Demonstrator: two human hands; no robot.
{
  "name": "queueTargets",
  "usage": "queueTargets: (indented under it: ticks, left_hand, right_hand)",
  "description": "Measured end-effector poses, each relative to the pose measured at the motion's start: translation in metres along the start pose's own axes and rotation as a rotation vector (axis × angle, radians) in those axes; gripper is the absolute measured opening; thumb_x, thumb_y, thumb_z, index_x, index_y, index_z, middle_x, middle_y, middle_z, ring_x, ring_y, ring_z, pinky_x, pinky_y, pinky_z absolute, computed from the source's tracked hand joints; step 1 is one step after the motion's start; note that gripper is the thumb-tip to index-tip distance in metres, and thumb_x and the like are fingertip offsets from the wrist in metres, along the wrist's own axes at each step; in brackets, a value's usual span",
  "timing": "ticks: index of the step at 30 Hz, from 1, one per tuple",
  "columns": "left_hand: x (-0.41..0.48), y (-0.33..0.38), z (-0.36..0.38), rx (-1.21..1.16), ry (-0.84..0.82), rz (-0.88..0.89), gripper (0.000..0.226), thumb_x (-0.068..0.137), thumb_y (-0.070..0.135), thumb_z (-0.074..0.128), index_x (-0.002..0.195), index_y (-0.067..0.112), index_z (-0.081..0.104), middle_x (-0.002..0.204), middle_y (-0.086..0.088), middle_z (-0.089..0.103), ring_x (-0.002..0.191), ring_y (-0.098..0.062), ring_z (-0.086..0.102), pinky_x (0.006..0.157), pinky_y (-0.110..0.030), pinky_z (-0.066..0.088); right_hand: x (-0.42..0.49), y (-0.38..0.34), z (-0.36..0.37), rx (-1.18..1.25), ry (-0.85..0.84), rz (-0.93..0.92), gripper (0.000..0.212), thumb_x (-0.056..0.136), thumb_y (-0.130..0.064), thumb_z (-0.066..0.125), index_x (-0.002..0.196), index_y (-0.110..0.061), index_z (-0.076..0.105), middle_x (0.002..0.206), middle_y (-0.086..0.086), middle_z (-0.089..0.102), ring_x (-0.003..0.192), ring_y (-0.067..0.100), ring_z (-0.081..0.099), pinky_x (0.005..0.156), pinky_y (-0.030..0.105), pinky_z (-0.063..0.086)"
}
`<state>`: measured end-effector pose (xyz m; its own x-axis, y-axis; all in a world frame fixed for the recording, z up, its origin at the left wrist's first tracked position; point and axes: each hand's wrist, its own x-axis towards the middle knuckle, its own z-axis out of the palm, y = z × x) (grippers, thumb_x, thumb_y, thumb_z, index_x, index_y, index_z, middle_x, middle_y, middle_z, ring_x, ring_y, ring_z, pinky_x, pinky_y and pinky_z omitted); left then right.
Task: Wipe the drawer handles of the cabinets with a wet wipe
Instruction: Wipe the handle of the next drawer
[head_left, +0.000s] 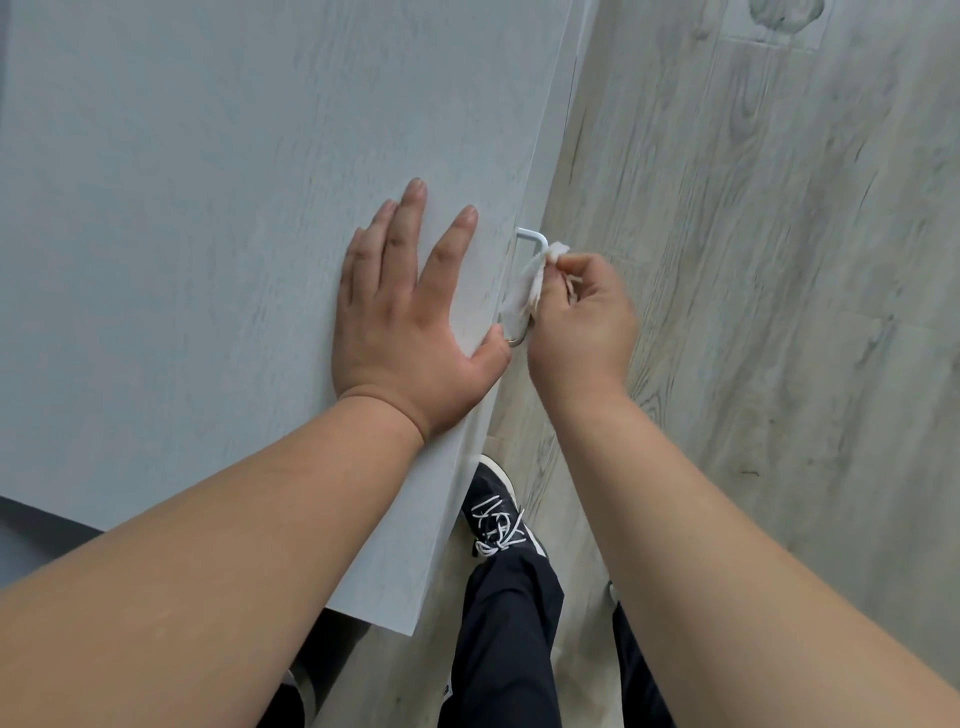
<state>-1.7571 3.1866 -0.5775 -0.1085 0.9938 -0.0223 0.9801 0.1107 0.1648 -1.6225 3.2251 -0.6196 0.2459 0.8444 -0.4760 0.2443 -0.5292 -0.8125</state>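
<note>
The wet wipe (529, 285) is the soft part of this job. It is limp, light and damp, so I judge it will fold to whatever it is pressed against and bunch up if I drag it too fast. It is best held as a small wad, with a loose flap left to wrap the bar. The handle (536, 240) is the opposite, a stiff, fixed loop of pale metal. It is smooth and probably slick once wet, so the pressure has to come from pinching the wipe round it rather than from pulling.

The wipe is white and crumpled. One twisted end sticks up by the handle's upper bend and the rest is draped down over the bar's middle. The handle is on the cabinet's front face, just below the edge of the top. Its upper corner and lower curve show, and the middle is hidden under the wipe.

My right hand (582, 325) has its fingers (571, 285) curled in, pinching the wipe against the bar. My left hand (410, 312) lies flat on the cabinet top (208, 208) with fingers straight and spread, its thumb at the edge beside the handle's lower end.

Below are pale wood-grain floor (753, 260) and my dark shoe (496, 514).
</note>
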Motion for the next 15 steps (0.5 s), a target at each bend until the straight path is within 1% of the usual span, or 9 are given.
queueTargets:
  ticks: [2,4,5,6,8,10,12,13,15]
  left_hand:
    - [0.000,0.000,0.000,-0.002,-0.003,0.001,0.088,0.079,0.056,0.056,0.159,0.025,0.039,0.170,-0.014,0.024,0.155,-0.036,0.023,0.125,-0.055,0.022]
    - [0.000,0.000,0.000,-0.006,-0.007,-0.004,0.088,0.078,0.056,0.057,0.159,0.026,0.038,0.170,-0.014,0.023,0.155,-0.035,0.022,0.125,-0.055,0.022]
    - [0.000,-0.001,0.000,-0.006,-0.006,-0.006,0.089,0.078,0.056,0.057,0.159,0.026,0.038,0.171,-0.013,0.022,0.155,-0.035,0.022,0.125,-0.055,0.022]
    - [0.000,-0.001,0.000,-0.007,-0.004,-0.007,0.089,0.078,0.056,0.057,0.159,0.026,0.038,0.171,-0.013,0.022,0.155,-0.035,0.022,0.125,-0.055,0.022]
    - [-0.001,-0.001,0.000,-0.008,-0.002,-0.002,0.090,0.077,0.056,0.058,0.159,0.026,0.038,0.171,-0.014,0.022,0.155,-0.036,0.022,0.125,-0.055,0.022]
    - [-0.001,-0.001,0.000,-0.004,-0.010,-0.002,0.090,0.077,0.057,0.059,0.159,0.026,0.038,0.171,-0.013,0.022,0.155,-0.035,0.022,0.125,-0.055,0.022]
    - [0.000,-0.001,0.000,0.006,-0.021,-0.007,0.090,0.077,0.057,0.059,0.159,0.026,0.037,0.171,-0.013,0.022,0.156,-0.035,0.021,0.125,-0.054,0.021]
    - [0.000,0.000,-0.001,0.009,-0.020,-0.008,0.090,0.077,0.057,0.059,0.159,0.026,0.037,0.171,-0.013,0.022,0.156,-0.035,0.021,0.125,-0.054,0.021]
    - [0.001,0.000,0.000,0.006,-0.015,-0.007,0.090,0.077,0.056,0.058,0.159,0.026,0.038,0.171,-0.013,0.022,0.155,-0.035,0.021,0.125,-0.055,0.022]
  right_hand:
    - [-0.013,0.006,0.000,0.008,-0.012,-0.028,0.017,0.101,-0.020,0.060,0.090,-0.029,0.069,0.079,-0.021,0.066,0.077,-0.004,0.062,0.073,0.013,0.047]
    - [-0.026,0.009,0.000,-0.049,-0.062,-0.097,0.033,0.102,-0.016,0.056,0.074,-0.033,0.052,0.060,-0.019,0.050,0.060,0.001,0.050,0.058,0.012,0.036]
    - [-0.028,0.009,0.000,-0.078,-0.085,-0.124,0.038,0.102,-0.016,0.055,0.069,-0.032,0.045,0.055,-0.015,0.042,0.054,0.005,0.042,0.053,0.015,0.030]
    - [-0.028,0.008,0.000,-0.095,-0.094,-0.144,0.039,0.103,-0.017,0.055,0.068,-0.032,0.045,0.053,-0.012,0.037,0.052,0.007,0.036,0.052,0.018,0.027]
    - [-0.016,0.003,0.002,-0.091,-0.057,-0.174,0.030,0.104,-0.021,0.055,0.076,-0.030,0.062,0.052,-0.011,0.033,0.052,0.008,0.032,0.053,0.021,0.027]
    - [0.000,-0.002,0.008,-0.063,-0.001,-0.163,0.023,0.104,-0.025,0.056,0.100,-0.030,0.079,0.055,-0.011,0.041,0.054,0.007,0.035,0.055,0.023,0.033]
    - [0.005,-0.005,0.012,-0.028,0.017,-0.140,0.024,0.103,-0.025,0.058,0.115,-0.030,0.079,0.060,-0.010,0.054,0.057,0.006,0.042,0.061,0.025,0.040]
    - [0.001,-0.005,0.011,-0.033,0.011,-0.135,0.024,0.103,-0.025,0.059,0.115,-0.030,0.079,0.060,-0.012,0.053,0.056,0.005,0.043,0.061,0.025,0.040]
    - [-0.013,0.003,0.005,-0.081,-0.020,-0.130,0.019,0.102,-0.024,0.059,0.101,-0.027,0.079,0.059,-0.011,0.055,0.057,0.007,0.048,0.062,0.030,0.042]
